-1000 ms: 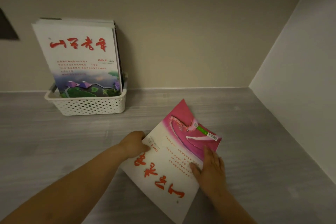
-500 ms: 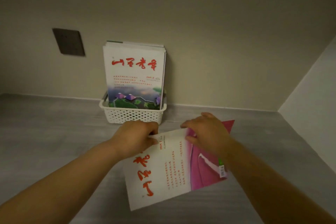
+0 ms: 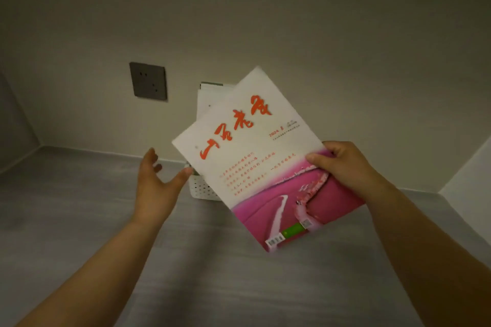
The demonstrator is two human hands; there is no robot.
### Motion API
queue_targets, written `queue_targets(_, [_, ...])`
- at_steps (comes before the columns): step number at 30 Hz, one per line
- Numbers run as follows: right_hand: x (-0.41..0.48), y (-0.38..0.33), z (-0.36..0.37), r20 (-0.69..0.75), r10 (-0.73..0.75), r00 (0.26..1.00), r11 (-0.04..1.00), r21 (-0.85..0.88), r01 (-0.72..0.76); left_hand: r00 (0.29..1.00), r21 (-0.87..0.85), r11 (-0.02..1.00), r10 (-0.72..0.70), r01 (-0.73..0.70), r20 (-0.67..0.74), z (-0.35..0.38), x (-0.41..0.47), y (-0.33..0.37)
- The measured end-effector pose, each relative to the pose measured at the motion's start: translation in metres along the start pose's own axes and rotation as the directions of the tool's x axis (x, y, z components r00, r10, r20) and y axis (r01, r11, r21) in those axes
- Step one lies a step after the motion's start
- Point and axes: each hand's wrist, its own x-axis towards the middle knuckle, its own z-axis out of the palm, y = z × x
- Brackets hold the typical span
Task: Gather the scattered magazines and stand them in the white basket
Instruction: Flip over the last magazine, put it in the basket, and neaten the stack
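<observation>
- Already a few standing magazines (image 3: 210, 98) sit upright in the white basket (image 3: 202, 190) at the back of the desk (image 3: 79, 207); how many is hidden.
- Your right hand (image 3: 342, 167) clamps the pink-and-white magazine (image 3: 255, 156) by its right edge, thumb on the cover. It hangs tilted in the air in front of the basket.
- Your left hand (image 3: 156, 183) is spread and holds nothing. Its thumb is near the magazine's lower left edge; I cannot tell whether they touch.
- What is left, by my judgement: square this one upright and stand it in the basket. No other loose magazine shows.
</observation>
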Motion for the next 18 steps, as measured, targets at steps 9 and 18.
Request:
queue_targets(9, [0.039,-0.001,0.049,-0.226,0.119,0.967,0.931,0.363,-0.030,0.893,-0.030,0.998,-0.041,0.061,0.449,0.041,0.043,-0.005])
queue_targets(18, [0.089,-0.010,0.080,-0.229,0.119,0.966,0.869,0.494,0.010,1.000,-0.026,0.999,-0.027,0.027,0.009,0.059,0.126,-0.001])
